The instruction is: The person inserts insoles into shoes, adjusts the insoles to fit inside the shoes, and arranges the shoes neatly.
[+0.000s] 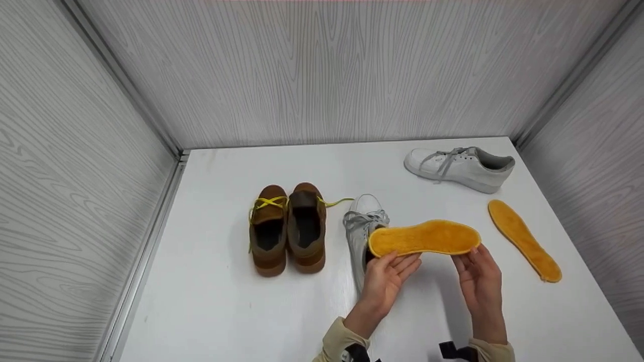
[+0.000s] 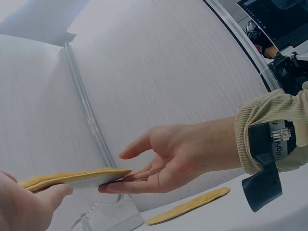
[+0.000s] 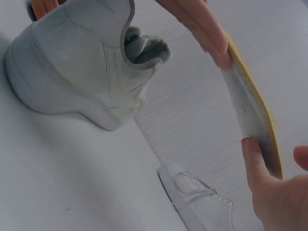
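A yellow fuzzy insole (image 1: 427,237) is held up level above the table, its pale underside showing in the right wrist view. My left hand (image 1: 385,281) holds its left end, thumb at the near edge and fingers beneath. Straight fingers of my right hand (image 1: 480,281) support the right end from below; in the left wrist view this right hand's (image 2: 168,154) thumb stands apart from the insole. Under the insole's left end, a white sneaker (image 1: 356,236) with grey laces stands partly hidden. A second yellow insole (image 1: 523,240) lies on the table to the right.
Another white sneaker (image 1: 460,168) stands sideways at the back right. Two brown shoes (image 1: 269,229) with yellow laces sit side by side left of the near sneaker. Pale wood-grain panels (image 1: 302,70) enclose the white table (image 1: 211,301) at the back and sides.
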A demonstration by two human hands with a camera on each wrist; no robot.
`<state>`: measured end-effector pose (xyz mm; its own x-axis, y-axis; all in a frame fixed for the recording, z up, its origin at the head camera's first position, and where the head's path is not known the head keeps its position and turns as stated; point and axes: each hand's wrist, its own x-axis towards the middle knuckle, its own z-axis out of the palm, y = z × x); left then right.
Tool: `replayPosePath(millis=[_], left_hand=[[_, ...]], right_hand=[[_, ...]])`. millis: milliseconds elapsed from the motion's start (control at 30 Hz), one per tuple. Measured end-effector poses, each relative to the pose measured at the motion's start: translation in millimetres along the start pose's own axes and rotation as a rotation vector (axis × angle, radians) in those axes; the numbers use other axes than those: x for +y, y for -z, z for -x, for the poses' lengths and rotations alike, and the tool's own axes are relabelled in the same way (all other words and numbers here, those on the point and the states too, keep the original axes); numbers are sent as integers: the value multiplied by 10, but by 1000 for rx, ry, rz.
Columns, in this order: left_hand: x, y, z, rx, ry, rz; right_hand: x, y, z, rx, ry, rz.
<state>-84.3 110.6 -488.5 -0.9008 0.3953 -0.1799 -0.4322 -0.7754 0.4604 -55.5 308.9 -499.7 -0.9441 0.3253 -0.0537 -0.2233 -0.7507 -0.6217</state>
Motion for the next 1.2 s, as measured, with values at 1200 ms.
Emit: replayPosePath(millis=[1200], left_hand=[[-84,-37,237,-130,202,-238]], right_hand=[[-104,-237,-329,217,-133,479]])
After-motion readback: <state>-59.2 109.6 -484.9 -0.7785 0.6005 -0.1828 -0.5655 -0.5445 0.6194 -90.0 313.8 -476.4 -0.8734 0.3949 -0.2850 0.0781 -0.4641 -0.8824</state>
